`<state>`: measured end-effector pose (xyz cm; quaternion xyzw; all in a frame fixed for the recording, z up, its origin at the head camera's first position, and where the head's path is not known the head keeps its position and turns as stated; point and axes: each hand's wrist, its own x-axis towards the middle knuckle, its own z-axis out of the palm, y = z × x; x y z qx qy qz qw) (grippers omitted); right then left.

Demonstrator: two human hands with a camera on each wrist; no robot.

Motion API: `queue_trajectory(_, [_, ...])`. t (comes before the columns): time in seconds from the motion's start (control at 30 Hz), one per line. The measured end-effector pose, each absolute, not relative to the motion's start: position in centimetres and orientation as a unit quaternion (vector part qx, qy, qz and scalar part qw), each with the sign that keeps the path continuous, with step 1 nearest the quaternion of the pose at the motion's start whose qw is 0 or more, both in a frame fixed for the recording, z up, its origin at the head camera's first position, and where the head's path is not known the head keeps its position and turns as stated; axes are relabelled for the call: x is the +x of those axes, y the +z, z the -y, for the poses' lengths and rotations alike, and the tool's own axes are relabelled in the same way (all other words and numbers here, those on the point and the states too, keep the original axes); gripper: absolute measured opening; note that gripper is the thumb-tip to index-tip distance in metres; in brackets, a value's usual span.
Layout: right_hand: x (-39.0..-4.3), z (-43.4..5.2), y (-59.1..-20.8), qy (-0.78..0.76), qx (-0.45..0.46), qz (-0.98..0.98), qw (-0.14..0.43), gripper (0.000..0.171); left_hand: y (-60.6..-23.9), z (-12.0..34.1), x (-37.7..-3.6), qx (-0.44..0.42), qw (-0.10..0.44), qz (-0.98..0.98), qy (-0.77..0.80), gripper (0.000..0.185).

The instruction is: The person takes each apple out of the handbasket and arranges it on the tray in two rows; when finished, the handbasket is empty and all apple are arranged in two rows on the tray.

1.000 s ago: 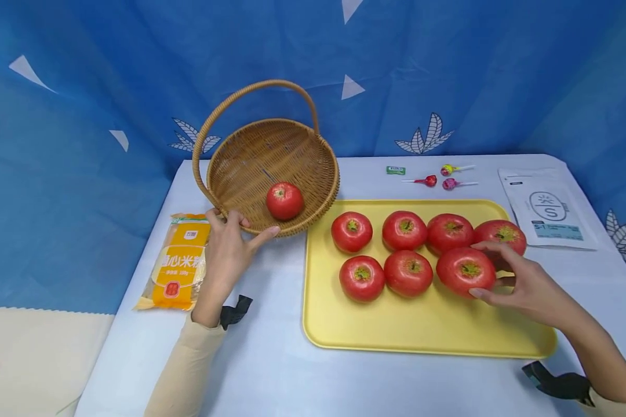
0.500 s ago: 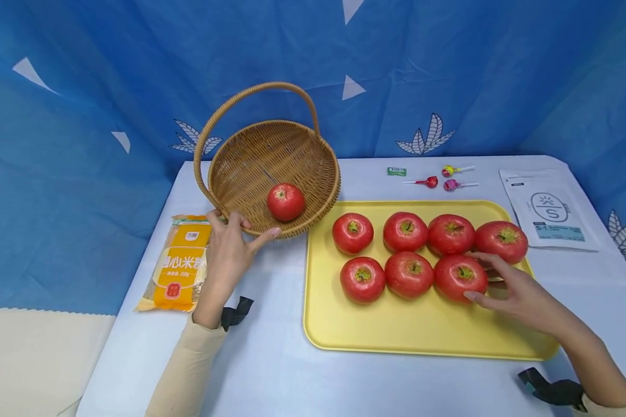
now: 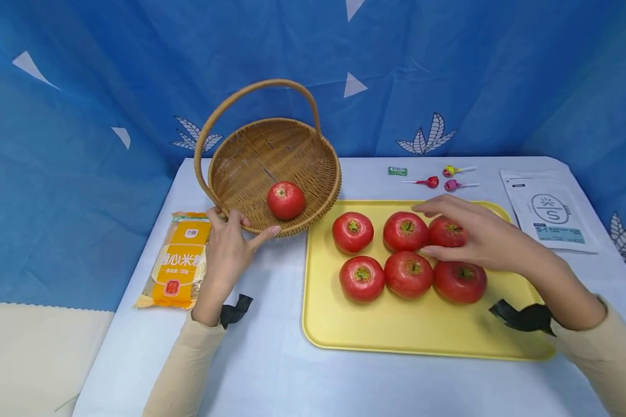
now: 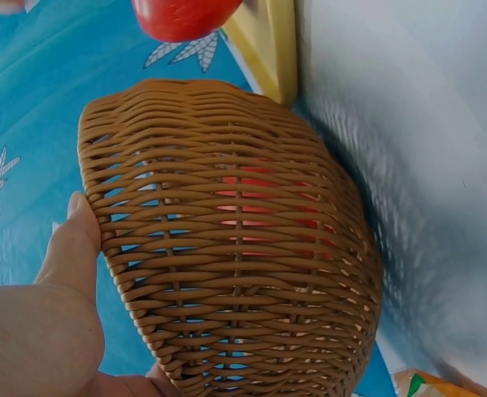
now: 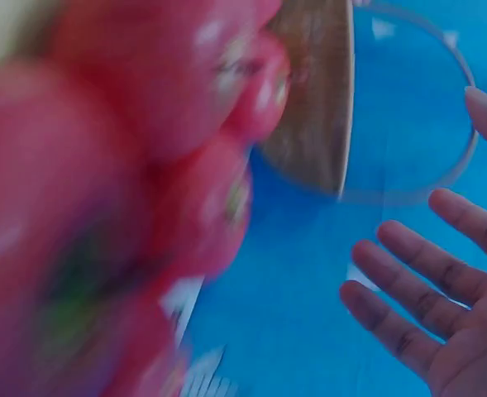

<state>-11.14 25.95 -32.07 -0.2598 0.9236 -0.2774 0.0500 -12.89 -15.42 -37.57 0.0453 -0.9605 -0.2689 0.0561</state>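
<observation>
In the head view, a round wicker basket [image 3: 245, 168] with a tall hoop handle leans toward me, one red apple [image 3: 286, 201] low inside it. My left hand [image 3: 226, 246] grips the basket's near rim; the left wrist view shows the thumb along the woven edge [image 4: 218, 248]. Several more red apples [image 3: 362, 279] sit in two rows on a yellow tray [image 3: 375, 330]. Over the right part of these rows hovers my right hand [image 3: 475, 237], fingers spread and holding nothing. It hides the back-right apple and partly covers its neighbours. The right wrist view is blurred.
Left of the basket lies an orange food packet [image 3: 179, 260]. Behind the tray are several small sweets, among them a red lollipop [image 3: 430, 182] and a green wrapped candy [image 3: 397, 171]. A white pouch [image 3: 548, 208] lies at the back right, before a blue curtain [image 3: 448, 69].
The right hand has set its apple down at the right end of the front row, let go, and moved up and left over the apples. The left hand and basket stay in place.
</observation>
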Motion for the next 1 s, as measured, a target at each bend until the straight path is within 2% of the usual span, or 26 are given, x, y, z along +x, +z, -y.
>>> queue_trajectory(0.13, [-14.9, -21.5, -31.2, -0.282, -0.321, -0.901, 0.074, 0.061, -37.5, 15.4, -13.0, 0.044, 0.056, 0.961, -0.269, 0.067])
queue_trajectory(0.33, [-21.0, -14.0, -31.0, -0.279, -0.405, -0.867, 0.082, 0.063, -37.5, 15.4, -13.2, 0.038, 0.058, 0.960, -0.271, 0.067])
queue_trajectory(0.57, [-26.7, -6.4, -33.4, -0.216, -0.424, -0.866, 0.153, 0.067, -37.6, 15.6, -13.1, 0.042, 0.052, 0.962, -0.264, 0.067])
queue_trajectory(0.77, [-28.5, -3.1, -35.8, -0.172, -0.392, -0.872, 0.236, 0.083, -37.5, 15.5, -12.9, 0.038, 0.048, 0.963, -0.262, 0.067])
queue_trajectory(0.87, [-28.6, -2.1, -36.7, -0.146, -0.381, -0.879, 0.249, 0.086, -37.4, 15.5, -13.0, 0.039, 0.045, 0.964, -0.261, 0.068])
queue_trajectory(1.0, [-28.6, -1.2, -37.3, -0.115, -0.384, -0.883, 0.244, 0.078, -37.4, 15.6, -13.0, 0.041, 0.045, 0.963, -0.262, 0.069])
